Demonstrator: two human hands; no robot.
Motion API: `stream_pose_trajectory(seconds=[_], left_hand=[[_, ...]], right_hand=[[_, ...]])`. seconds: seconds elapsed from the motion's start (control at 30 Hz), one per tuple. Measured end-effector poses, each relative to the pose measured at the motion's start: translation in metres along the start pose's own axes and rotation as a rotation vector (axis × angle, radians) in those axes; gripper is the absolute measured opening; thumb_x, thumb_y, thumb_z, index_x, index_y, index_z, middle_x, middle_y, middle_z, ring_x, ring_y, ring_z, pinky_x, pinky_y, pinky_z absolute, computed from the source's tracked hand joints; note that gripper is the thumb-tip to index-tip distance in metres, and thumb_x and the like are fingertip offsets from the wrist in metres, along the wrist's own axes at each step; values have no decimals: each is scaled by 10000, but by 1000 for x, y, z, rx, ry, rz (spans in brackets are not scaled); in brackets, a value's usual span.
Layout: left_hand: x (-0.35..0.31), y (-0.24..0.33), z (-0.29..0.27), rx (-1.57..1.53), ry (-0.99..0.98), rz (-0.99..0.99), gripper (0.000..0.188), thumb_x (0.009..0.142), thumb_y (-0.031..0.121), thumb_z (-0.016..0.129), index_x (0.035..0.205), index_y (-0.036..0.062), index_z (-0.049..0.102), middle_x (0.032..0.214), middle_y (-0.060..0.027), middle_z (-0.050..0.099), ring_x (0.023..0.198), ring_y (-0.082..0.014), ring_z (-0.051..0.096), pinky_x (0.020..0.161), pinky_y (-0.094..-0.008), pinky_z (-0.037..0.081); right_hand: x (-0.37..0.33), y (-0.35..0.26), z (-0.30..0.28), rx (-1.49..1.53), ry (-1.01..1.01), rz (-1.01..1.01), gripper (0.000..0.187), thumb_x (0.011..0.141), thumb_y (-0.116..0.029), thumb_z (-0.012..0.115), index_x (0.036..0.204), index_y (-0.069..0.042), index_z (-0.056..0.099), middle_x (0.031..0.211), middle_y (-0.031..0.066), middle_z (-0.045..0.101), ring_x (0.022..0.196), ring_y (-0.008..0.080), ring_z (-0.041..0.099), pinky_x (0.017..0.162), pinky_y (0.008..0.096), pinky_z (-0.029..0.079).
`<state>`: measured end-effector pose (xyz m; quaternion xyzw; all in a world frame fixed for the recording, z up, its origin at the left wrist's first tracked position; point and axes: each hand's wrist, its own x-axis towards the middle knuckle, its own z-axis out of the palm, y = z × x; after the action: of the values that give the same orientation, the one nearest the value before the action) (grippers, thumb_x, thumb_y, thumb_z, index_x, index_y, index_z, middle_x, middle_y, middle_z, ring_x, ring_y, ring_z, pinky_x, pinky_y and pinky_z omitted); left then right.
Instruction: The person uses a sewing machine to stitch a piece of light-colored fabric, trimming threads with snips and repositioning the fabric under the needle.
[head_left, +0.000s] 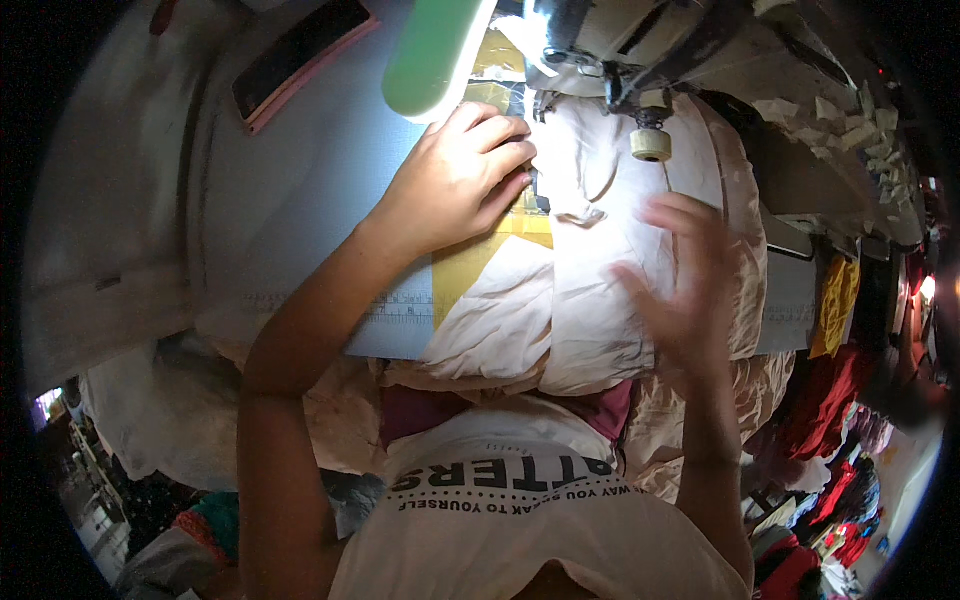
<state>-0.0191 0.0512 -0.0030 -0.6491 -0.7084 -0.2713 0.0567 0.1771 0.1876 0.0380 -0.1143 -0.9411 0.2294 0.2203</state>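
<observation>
Cream cloth [605,320] lies in folds over the sewing machine bed and hangs toward my lap. My left hand [450,185] rests beside the machine's needle area, fingers bent and close together, their tips at the cloth's left edge. Whatever those fingertips pinch is hidden. Over the right part of the cloth, my right hand [690,275] is blurred by motion, thumb and fingers apart with nothing visible between them. The sewing machine's dark metal parts [620,85] stand just beyond the cloth, under a bright light.
A green-and-white lamp or machine cover [430,60] hangs above my left hand. On the blue-grey tabletop [300,200], with ruler markings along its near edge, a phone [300,65] lies at far left. Cloth scraps [840,125] are heaped far right; coloured garments [830,420] pile up below.
</observation>
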Motion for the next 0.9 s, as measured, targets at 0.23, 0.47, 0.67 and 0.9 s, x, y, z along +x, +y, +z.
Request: stream_pose_trajectory(seconds=[0.23,0.47,0.67,0.9], left_hand=[[3,3,2,12,-29,96,181,689,90,638,862,87,586,893,-53,577,876,-241,553,788,-363,433],[0,3,1,10,-76,103,174,679,66,629,838,106,571,906,-62,557,894,-248,549,786,-358,444],[0,3,5,-79,-55,94,179,674,65,634,835,82,561,922,-87,546,904,-278,549,789,-369,453],[0,2,4,-49,23,142,186,662,93,641,818,70,543,848,-81,527,810,-255,550,728,-359,454]], right_hand=[[10,-24,30,71,-371,-152,166,714,-64,617,861,-42,543,841,96,544,793,274,524,721,355,390],[7,-14,29,36,-234,-64,278,715,-222,655,875,-30,534,871,102,532,796,265,526,693,352,403],[37,-5,23,106,-154,-138,330,717,-240,672,919,-18,535,818,125,544,811,313,535,712,380,428],[61,13,39,142,-330,-249,421,681,-212,694,1000,5,525,1030,153,545,973,310,522,844,355,408]])
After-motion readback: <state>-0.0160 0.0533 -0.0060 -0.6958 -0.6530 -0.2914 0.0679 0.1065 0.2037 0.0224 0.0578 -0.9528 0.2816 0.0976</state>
